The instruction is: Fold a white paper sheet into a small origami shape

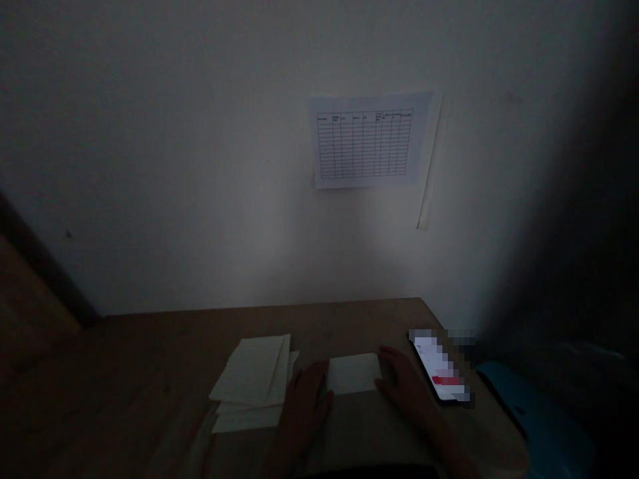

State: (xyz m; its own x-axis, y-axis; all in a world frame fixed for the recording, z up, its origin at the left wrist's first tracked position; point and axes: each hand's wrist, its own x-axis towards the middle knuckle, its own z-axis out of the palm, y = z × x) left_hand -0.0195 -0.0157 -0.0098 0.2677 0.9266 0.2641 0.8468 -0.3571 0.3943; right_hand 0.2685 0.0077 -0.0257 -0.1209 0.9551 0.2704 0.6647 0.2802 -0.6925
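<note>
Cream paper sheet (353,374) sits between left hand (305,412) and right hand (402,389), fingers (385,370) at its edges, grip unclear.

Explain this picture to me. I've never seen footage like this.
This is no machine: it's a person working with bare hands, filmed by a camera worn on their head, looking forward and down. The scene is dim. On the wooden table, the left hand and right hand sit on either side of a pale sheet. Neither clearly grips it, though the low light makes that hard to tell. To the left lies a pile of cream papers; to the right, a phone with its screen blurred out. A printed grid chart is fixed to the wall above.
</note>
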